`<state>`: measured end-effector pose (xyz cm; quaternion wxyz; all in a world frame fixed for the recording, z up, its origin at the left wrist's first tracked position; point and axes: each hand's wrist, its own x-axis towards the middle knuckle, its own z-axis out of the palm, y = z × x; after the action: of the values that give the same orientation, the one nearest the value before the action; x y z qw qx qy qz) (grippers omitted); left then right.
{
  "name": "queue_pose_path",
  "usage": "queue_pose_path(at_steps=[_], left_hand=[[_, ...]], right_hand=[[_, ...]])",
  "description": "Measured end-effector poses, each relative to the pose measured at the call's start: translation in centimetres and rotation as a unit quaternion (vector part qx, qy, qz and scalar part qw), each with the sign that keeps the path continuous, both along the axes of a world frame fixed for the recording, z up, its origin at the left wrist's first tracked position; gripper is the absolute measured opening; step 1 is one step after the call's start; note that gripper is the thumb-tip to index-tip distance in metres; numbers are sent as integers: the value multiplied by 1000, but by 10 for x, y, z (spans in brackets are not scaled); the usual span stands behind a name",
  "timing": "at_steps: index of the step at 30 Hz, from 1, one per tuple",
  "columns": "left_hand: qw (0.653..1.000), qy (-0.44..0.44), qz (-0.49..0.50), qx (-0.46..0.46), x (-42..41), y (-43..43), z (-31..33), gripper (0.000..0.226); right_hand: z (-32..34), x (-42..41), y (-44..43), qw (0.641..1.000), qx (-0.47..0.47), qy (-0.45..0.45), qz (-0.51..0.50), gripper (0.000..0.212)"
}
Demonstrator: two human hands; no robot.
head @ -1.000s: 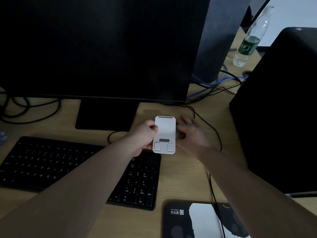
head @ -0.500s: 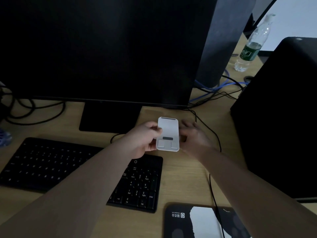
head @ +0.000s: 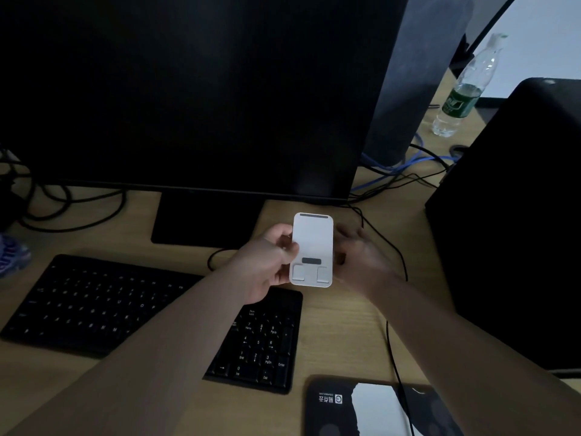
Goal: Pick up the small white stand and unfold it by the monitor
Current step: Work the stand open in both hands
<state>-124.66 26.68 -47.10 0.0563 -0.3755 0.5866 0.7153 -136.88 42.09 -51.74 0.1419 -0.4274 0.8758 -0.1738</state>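
White stand [head: 312, 249] pinched in left hand [head: 267, 264], right hand [head: 361, 256] still cupped behind, barely moved

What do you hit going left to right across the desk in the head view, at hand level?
keyboard → left hand → white stand → right hand → black box

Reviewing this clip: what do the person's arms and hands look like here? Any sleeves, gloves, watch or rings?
Both forearms are bare as far as the frame shows, with no sleeve in view. The left hand and right hand wear no gloves. No watch, bracelet or ring shows on either wrist or on the visible fingers, though the dim light makes small items hard to rule out.
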Motion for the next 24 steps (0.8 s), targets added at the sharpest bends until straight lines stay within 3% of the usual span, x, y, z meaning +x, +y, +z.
queue_pose_path(at_steps=[8,13,20,24], left_hand=[[999,6,28,40,-9,-3,17,39],[1000,1,17,24,-6,-1,26,36],[996,19,-17,-82,2,4,24,30],[974,47,-41,-217,3,5,27,21]], right_hand=[[-7,-1,1,1000,-13,15,20,37],[-11,-3,1,999,-30,5,10,26],[-5,0,0,1000,-21,-15,7,40],[0,3,0,1000,-9,-13,3,42]])
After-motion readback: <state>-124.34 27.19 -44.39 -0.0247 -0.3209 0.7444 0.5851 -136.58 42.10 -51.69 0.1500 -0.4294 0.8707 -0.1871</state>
